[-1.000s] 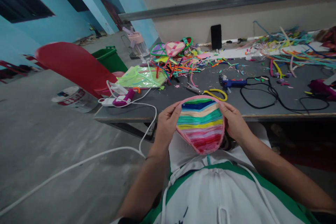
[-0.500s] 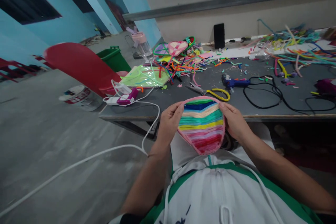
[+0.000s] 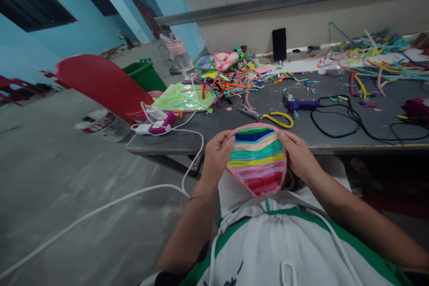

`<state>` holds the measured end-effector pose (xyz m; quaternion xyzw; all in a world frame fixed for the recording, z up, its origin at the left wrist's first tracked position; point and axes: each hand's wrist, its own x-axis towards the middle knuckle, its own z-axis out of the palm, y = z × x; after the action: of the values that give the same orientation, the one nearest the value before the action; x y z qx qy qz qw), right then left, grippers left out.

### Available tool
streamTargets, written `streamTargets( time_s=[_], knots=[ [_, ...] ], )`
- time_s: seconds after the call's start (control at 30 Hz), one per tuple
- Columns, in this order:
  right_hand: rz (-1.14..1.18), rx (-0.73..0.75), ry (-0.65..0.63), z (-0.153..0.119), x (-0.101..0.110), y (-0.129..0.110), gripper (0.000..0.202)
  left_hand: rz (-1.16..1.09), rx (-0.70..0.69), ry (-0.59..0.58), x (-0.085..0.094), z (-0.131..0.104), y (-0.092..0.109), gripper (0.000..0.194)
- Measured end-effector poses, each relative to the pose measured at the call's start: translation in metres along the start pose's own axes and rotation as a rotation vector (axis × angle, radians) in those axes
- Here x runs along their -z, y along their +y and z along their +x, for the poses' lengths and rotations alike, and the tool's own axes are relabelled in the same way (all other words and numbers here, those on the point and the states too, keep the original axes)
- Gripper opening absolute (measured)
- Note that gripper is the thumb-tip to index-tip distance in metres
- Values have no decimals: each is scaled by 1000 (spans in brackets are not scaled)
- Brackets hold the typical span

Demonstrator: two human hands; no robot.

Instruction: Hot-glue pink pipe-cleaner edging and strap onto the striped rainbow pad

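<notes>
A striped rainbow panel point(image 3: 257, 158) with a pink edge hangs between my hands above my lap, in front of the table edge. My left hand point(image 3: 216, 154) pinches its upper left corner, and my right hand point(image 3: 296, 152) pinches the upper right one. Its stripes run from green and blue at the top to red at the narrower bottom. Just beyond the panel lie scissors with yellow handles point(image 3: 278, 119) on the grey table. A blue glue gun point(image 3: 301, 104) rests behind them to the right.
Colourful fuzzy stems point(image 3: 234, 81) are heaped at the table's back, near a black phone point(image 3: 279, 44) leaning on the wall. A power strip point(image 3: 162, 123) with a white cable sits at the left corner. A red chair point(image 3: 100, 80) stands left.
The panel and both hands have barely moved; the left fingers have shifted slightly at the panel's corner. The view has shifted a little.
</notes>
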<state>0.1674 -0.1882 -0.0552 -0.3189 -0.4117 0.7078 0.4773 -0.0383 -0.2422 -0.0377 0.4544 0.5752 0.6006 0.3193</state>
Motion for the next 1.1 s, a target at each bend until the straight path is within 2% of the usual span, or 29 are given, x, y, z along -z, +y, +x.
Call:
streamTargets(
  time_s=[0.43,0.73,0.97,1.1],
  knots=[
    [-26,28,-6,0,0,0,29,55,-14,-20,0,0,2,16],
    [6,22,-7,0,-1,1,27,95,-65,-62,2,0,3,24],
    [90,-68,-94,-4,-1,11,31,-26,16,11,4,4,-8,29],
    [133,-104,-54,-1,1,21,31,-165,51,59,1,-1,-13,31]
  ],
)
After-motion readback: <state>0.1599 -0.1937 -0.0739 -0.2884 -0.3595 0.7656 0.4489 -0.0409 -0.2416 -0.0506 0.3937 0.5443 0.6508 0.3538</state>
